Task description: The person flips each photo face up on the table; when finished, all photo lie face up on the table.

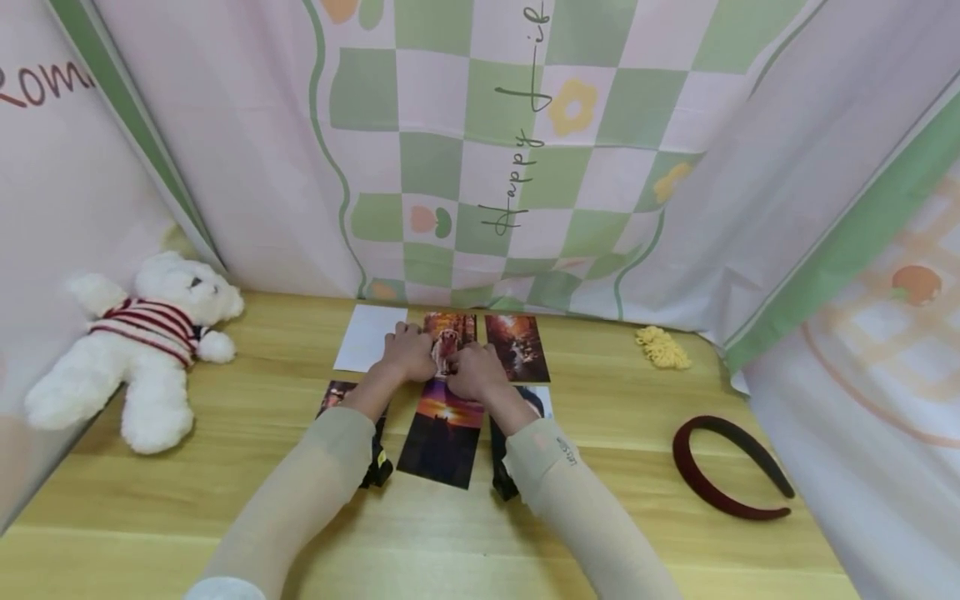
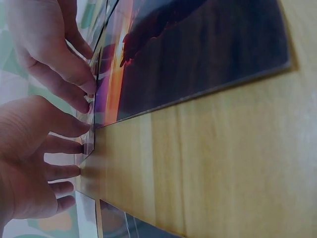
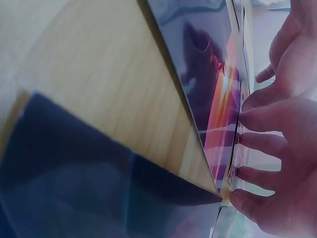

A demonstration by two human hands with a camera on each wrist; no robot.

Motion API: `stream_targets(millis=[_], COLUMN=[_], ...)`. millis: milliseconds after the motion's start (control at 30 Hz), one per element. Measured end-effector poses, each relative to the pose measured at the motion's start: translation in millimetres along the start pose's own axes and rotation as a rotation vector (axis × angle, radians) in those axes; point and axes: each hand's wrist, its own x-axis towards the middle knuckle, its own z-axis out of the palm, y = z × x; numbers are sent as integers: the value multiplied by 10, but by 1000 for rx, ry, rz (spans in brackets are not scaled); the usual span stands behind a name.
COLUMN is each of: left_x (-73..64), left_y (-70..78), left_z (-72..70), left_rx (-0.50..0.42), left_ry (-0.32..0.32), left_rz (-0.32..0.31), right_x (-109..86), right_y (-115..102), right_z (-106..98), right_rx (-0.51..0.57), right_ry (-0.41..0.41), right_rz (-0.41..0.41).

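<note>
My left hand point(image 1: 407, 352) and right hand point(image 1: 476, 371) lie at the two sides of a photo card of a dog among autumn trees point(image 1: 447, 329). Fingertips of both touch its lower part, with the fingers spread and fairly straight. Just below it, nearer me, lies a card with a sunset over a dark silhouette point(image 1: 441, 433). In the left wrist view my left thumb and index fingertip rest at the dog card's edge point(image 2: 89, 144), which shows as a thin strip. My right fingertips point(image 3: 240, 139) touch the same card from the other side.
A blank white card point(image 1: 369, 337) and an autumn scene card point(image 1: 517, 346) flank the dog card. Two more cards lie partly under my forearms. A white teddy bear point(image 1: 153, 333) sits left; a yellow yarn bundle point(image 1: 663, 347) and dark red headband point(image 1: 701, 483) lie right.
</note>
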Motion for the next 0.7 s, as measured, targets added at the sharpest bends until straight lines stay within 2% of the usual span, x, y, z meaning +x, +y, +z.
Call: stream_targets(millis=[100,200,333,467,533,700], left_x=[-13,-20,-22,-24,-35,-95], left_y=[0,-14,-122,-286,-379,-609], left_z=[3,-12,-78,-135,-160,-237], left_rx=[-9,-27,-50,-51,-51,-69], left_ry=[-7,3,43,45,44,62], left_rz=[1,-6,-36,-56,-64,-100], right_x=[-6,-9,1,15,25,44], right_y=[-3,-18,-108,-216,-268,-429], right_z=[-2,0,-10,-19,-10,25], right_rx=[-8,-10,54,128,187,484], right_ry=[2,48,138,133,107,54], right_rz=[3,-5,-64,-133,-141,-86])
